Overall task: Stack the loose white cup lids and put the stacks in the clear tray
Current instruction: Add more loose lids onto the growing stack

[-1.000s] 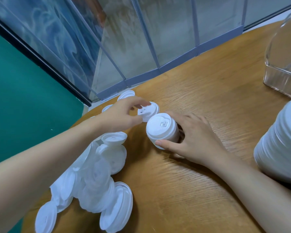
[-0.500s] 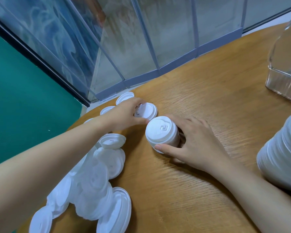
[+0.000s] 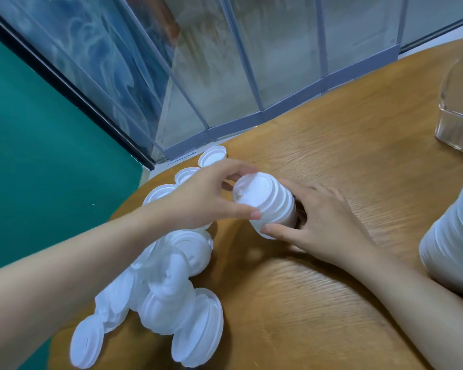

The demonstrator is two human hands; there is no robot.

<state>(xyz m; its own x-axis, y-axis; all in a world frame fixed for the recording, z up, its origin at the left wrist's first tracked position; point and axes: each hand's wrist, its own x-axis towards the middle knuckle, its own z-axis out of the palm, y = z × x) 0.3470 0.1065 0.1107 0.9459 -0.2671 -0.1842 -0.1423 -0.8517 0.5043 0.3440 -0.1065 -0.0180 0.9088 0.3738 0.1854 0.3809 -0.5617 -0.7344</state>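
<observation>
My left hand (image 3: pixel 198 194) has its grip closed on the top lid (image 3: pixel 249 189) of a short stack of lids (image 3: pixel 271 206), thumb on the near edge of that lid and fingers curled over its far edge. My right hand (image 3: pixel 324 222) grips the same stack from the other side: the thumb presses the lower near side and the fingers wrap round behind it. The stack lies tilted, its top face turned toward the left, with its lower end touching the bench (image 3: pixel 318 303) between my two hands.

Under and behind my left forearm, the loose white lids (image 3: pixel 171 284) sprawl in a heap along the left edge of the wooden bench, some flat, some on edge, several overlapping; part of the heap is blurred. A few more single lids (image 3: pixel 213 156) sit just beyond my left hand, near the bench's far rim.

At the right edge of the view, a tall finished stack (image 3: pixel 455 241) lies on its side just beside my right forearm. The clear tray (image 3: pixel 459 124) stands at the far right of the bench, well apart from both hands, only partly in view.

Beyond the bench are glass panels (image 3: pixel 251 62) and a green wall (image 3: pixel 38 129).
</observation>
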